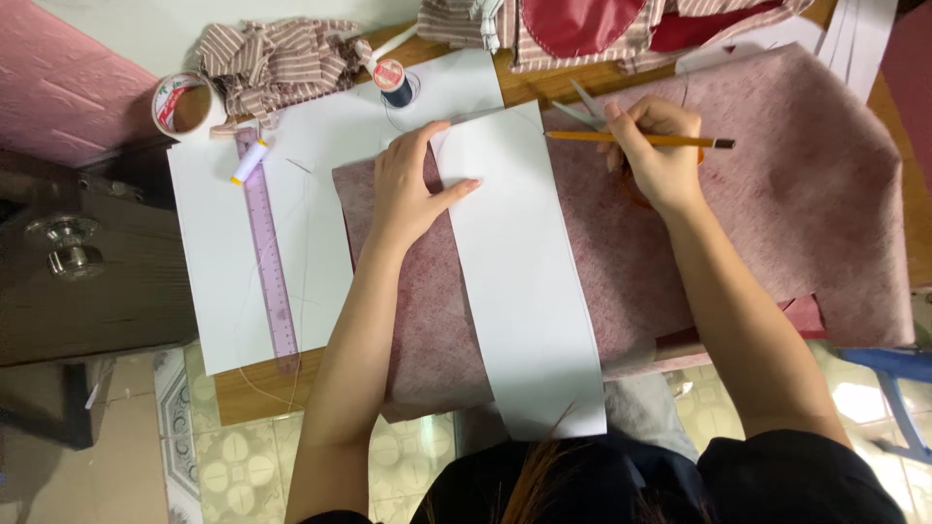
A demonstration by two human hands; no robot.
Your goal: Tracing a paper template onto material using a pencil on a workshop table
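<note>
Paper pattern strip [524,281]: centre frame, on pink fabric [777,213]. Left hand [413,189] flat, pinning its upper edge; right hand [660,150] clamped on pencil [636,139], tip at edge. No traced line visible yet.

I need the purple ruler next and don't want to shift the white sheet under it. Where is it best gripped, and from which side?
Probably pinch the purple ruler at its near end, by the table edge, coming from below: it lies flat, long and thin, and a glue stick crowds its far end.
</note>
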